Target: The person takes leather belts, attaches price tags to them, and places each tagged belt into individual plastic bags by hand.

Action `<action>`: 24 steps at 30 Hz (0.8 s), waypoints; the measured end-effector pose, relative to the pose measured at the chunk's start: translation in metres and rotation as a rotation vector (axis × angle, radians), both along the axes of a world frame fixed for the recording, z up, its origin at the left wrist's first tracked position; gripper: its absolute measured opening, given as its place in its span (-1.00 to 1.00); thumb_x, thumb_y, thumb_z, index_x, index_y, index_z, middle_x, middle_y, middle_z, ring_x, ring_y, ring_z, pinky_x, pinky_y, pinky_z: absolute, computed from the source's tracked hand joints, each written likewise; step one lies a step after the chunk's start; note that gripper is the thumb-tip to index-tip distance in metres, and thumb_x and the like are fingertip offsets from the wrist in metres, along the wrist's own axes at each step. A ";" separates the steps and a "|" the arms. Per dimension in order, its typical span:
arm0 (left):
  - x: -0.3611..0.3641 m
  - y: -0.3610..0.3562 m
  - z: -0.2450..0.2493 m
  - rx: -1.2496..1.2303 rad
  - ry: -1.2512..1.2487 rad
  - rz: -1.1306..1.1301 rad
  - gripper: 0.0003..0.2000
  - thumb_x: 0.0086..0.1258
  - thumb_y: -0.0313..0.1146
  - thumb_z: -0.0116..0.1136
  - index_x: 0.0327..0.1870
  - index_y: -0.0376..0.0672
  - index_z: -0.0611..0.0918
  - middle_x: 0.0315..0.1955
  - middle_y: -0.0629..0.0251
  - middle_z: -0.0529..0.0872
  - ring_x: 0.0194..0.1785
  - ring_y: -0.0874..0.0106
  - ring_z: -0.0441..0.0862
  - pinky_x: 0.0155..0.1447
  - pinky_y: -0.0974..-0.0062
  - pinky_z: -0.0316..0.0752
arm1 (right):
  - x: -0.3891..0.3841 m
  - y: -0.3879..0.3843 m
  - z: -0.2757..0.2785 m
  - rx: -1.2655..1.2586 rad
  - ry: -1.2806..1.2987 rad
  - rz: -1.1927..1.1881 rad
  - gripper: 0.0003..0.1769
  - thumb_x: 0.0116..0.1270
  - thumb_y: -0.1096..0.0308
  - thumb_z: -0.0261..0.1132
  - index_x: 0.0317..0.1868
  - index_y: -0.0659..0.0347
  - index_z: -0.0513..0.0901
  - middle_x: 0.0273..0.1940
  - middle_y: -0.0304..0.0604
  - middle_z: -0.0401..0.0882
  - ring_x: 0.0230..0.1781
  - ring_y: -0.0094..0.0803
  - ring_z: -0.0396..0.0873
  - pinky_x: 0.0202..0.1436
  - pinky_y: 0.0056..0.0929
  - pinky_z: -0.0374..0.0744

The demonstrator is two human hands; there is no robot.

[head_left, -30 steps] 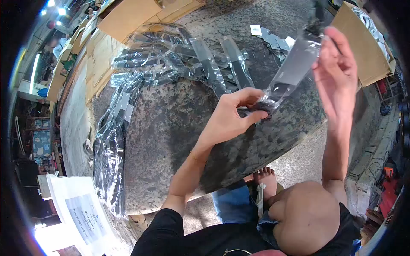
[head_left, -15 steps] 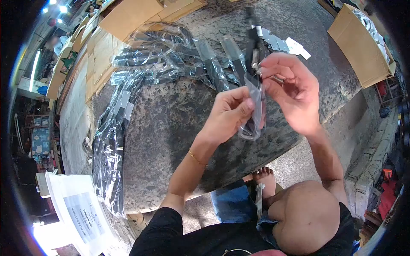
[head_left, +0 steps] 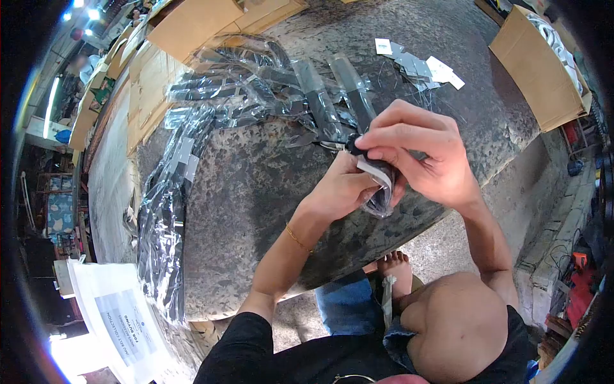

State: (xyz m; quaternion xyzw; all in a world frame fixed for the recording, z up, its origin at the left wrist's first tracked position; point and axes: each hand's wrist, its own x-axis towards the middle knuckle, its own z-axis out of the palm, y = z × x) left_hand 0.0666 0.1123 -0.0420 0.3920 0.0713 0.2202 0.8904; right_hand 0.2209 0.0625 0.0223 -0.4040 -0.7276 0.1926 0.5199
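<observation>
Near the middle of the view, my left hand (head_left: 342, 185) is closed around a clear plastic sleeve (head_left: 378, 203) with a dark strip inside it. At the sleeve's mouth, the fingers of my right hand (head_left: 422, 150) pinch the black end of a belt (head_left: 352, 142). A metallic piece shows beside that end, probably its buckle. Both hands nearly touch, above the dark mottled table (head_left: 256, 211). Just beyond them lie several black belts in clear sleeves (head_left: 313, 86), and more sleeved belts (head_left: 163, 256) run down the left side.
Grey and white tags (head_left: 416, 67) with thin strings lie at the back right. An open cardboard box (head_left: 537, 70) holding white coiled items stands at the right edge. More cardboard (head_left: 192, 29) sits at the back left. A white printed bag (head_left: 118, 320) is at lower left.
My right hand has come down and slightly left, bringing the belt's end from upright above the sleeve to its mouth. My left hand has turned, still gripping the sleeve.
</observation>
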 end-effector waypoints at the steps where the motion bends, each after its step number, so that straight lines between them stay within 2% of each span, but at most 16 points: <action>1: -0.002 0.000 -0.004 0.000 0.001 -0.001 -0.83 0.23 -0.59 -0.03 -0.21 -0.35 0.59 -0.44 0.20 0.64 -0.39 0.44 0.61 -0.33 0.55 0.46 | 0.001 0.000 0.000 0.000 0.001 -0.001 -0.84 0.18 0.63 0.27 -0.25 0.25 0.69 -0.28 -0.11 0.61 -0.34 -0.28 0.65 -0.29 -0.40 0.60; 3: -0.006 -0.001 -0.009 0.016 0.170 0.009 -0.86 0.31 -0.52 0.02 -0.18 -0.34 0.57 -0.44 0.21 0.64 -0.39 0.45 0.61 -0.33 0.54 0.46 | 0.004 0.002 0.000 0.115 -0.144 0.000 -0.87 0.21 0.67 0.23 -0.25 0.34 0.63 -0.30 -0.12 0.54 -0.43 -0.45 0.57 -0.37 -0.51 0.56; 4: -0.005 0.000 -0.008 0.016 0.172 0.008 -0.86 0.31 -0.52 0.02 -0.18 -0.34 0.57 -0.44 0.21 0.64 -0.39 0.45 0.61 -0.33 0.54 0.46 | 0.005 0.000 0.002 0.115 -0.142 -0.001 -0.87 0.21 0.67 0.23 -0.25 0.34 0.63 -0.30 -0.12 0.54 -0.43 -0.45 0.57 -0.37 -0.51 0.56; 6: -0.001 0.005 0.000 0.071 0.029 -0.062 -0.82 0.39 -0.38 0.11 -0.16 -0.34 0.57 -0.41 0.21 0.66 -0.37 0.46 0.62 -0.31 0.55 0.47 | 0.006 -0.004 0.005 -0.005 -0.093 -0.084 -0.84 0.20 0.66 0.18 -0.21 0.29 0.54 -0.22 -0.08 0.52 -0.25 -0.27 0.59 -0.23 -0.41 0.55; 9: -0.006 0.008 0.008 0.041 0.006 -0.007 -0.73 0.41 -0.25 0.17 -0.13 -0.33 0.58 -0.38 0.20 0.68 -0.38 0.50 0.62 -0.30 0.62 0.47 | 0.010 -0.003 0.003 -0.001 -0.040 -0.095 -0.82 0.19 0.68 0.14 -0.20 0.30 0.49 -0.17 -0.04 0.51 -0.20 -0.23 0.55 -0.13 -0.44 0.52; 10: -0.011 0.015 0.003 0.070 0.004 -0.036 -0.71 0.40 -0.25 0.21 -0.09 -0.33 0.59 -0.33 0.26 0.69 -0.34 0.54 0.61 -0.27 0.68 0.46 | 0.009 -0.001 0.001 -0.001 -0.040 -0.096 -0.82 0.19 0.68 0.14 -0.20 0.30 0.49 -0.17 -0.04 0.51 -0.20 -0.23 0.55 -0.13 -0.44 0.52; 11: -0.014 0.016 0.003 0.071 0.004 -0.037 -0.71 0.40 -0.25 0.21 -0.09 -0.33 0.59 -0.33 0.26 0.69 -0.34 0.54 0.61 -0.27 0.68 0.46 | 0.008 0.002 -0.002 0.093 0.031 -0.102 -0.83 0.20 0.68 0.13 -0.21 0.30 0.49 -0.16 -0.02 0.50 -0.19 -0.22 0.54 -0.10 -0.44 0.51; 13: -0.019 0.018 0.003 0.114 0.060 0.154 -0.73 0.37 -0.27 0.19 -0.13 -0.33 0.57 -0.35 0.11 0.67 -0.33 0.31 0.66 -0.22 0.36 0.57 | 0.009 0.004 -0.001 0.187 0.103 -0.109 -0.84 0.21 0.68 0.12 -0.21 0.30 0.48 -0.14 0.00 0.50 -0.18 -0.21 0.52 -0.06 -0.44 0.49; 14: -0.023 0.026 0.004 0.147 0.020 0.066 -0.68 0.38 -0.22 0.20 -0.07 -0.34 0.56 -0.24 0.09 0.69 -0.16 0.29 0.69 -0.02 0.32 0.58 | 0.010 0.004 0.003 0.281 0.063 -0.159 -0.86 0.23 0.67 0.11 -0.21 0.31 0.48 -0.13 0.00 0.50 -0.18 -0.22 0.52 -0.04 -0.42 0.49; 15: -0.022 0.025 0.006 0.147 0.020 0.067 -0.68 0.38 -0.22 0.20 -0.07 -0.34 0.56 -0.24 0.09 0.69 -0.16 0.29 0.69 -0.02 0.32 0.58 | 0.012 0.003 0.007 0.376 0.022 -0.207 -0.88 0.26 0.66 0.10 -0.21 0.31 0.48 -0.12 0.01 0.50 -0.19 -0.23 0.52 -0.02 -0.40 0.49; 17: -0.018 0.022 0.016 0.395 0.080 0.204 -0.60 0.34 -0.19 0.25 0.01 -0.34 0.56 -0.15 0.13 0.68 -0.05 0.33 0.65 0.10 0.33 0.52 | 0.017 0.006 0.012 0.420 0.023 -0.212 -0.88 0.30 0.65 0.08 -0.20 0.32 0.49 -0.12 -0.01 0.50 -0.16 -0.30 0.50 -0.03 -0.42 0.48; 18: -0.020 0.027 0.019 0.435 0.119 0.149 -0.53 0.31 -0.17 0.29 0.10 -0.33 0.53 -0.06 0.17 0.66 0.08 0.36 0.59 0.22 0.35 0.44 | 0.018 0.009 0.013 0.431 0.137 -0.228 -0.90 0.33 0.63 0.06 -0.19 0.33 0.49 -0.15 -0.03 0.50 -0.20 -0.36 0.50 -0.08 -0.46 0.48; 19: -0.020 0.027 0.020 0.437 0.118 0.151 -0.53 0.31 -0.17 0.29 0.10 -0.33 0.53 -0.06 0.17 0.66 0.08 0.36 0.59 0.22 0.35 0.44 | 0.020 0.011 0.015 0.441 0.251 -0.244 -0.90 0.37 0.61 0.04 -0.18 0.34 0.48 -0.19 -0.05 0.50 -0.25 -0.41 0.50 -0.14 -0.50 0.48; 20: -0.018 0.026 0.021 0.462 0.129 0.174 -0.52 0.29 -0.20 0.31 0.13 -0.32 0.52 -0.02 0.17 0.65 0.11 0.37 0.57 0.23 0.36 0.42 | 0.025 0.013 0.017 0.443 0.249 -0.242 -0.90 0.37 0.61 0.04 -0.18 0.34 0.48 -0.19 -0.05 0.50 -0.25 -0.41 0.50 -0.14 -0.50 0.48; 22: -0.016 0.024 0.022 0.488 0.135 0.197 -0.50 0.27 -0.23 0.33 0.16 -0.31 0.50 0.01 0.18 0.63 0.15 0.39 0.54 0.24 0.38 0.41 | 0.043 0.011 0.025 0.379 0.162 -0.283 -0.82 0.50 0.54 -0.06 -0.03 0.39 0.46 -0.08 -0.10 0.51 -0.18 -0.47 0.54 -0.04 -0.53 0.52; 24: -0.014 0.021 0.024 0.611 0.235 0.221 -0.45 0.23 -0.31 0.37 0.21 -0.31 0.46 0.09 0.18 0.58 0.22 0.41 0.47 0.27 0.37 0.37 | 0.056 0.007 0.040 0.364 0.122 -0.324 -0.80 0.50 0.53 -0.05 0.01 0.41 0.47 -0.10 -0.15 0.53 -0.17 -0.49 0.55 -0.04 -0.54 0.52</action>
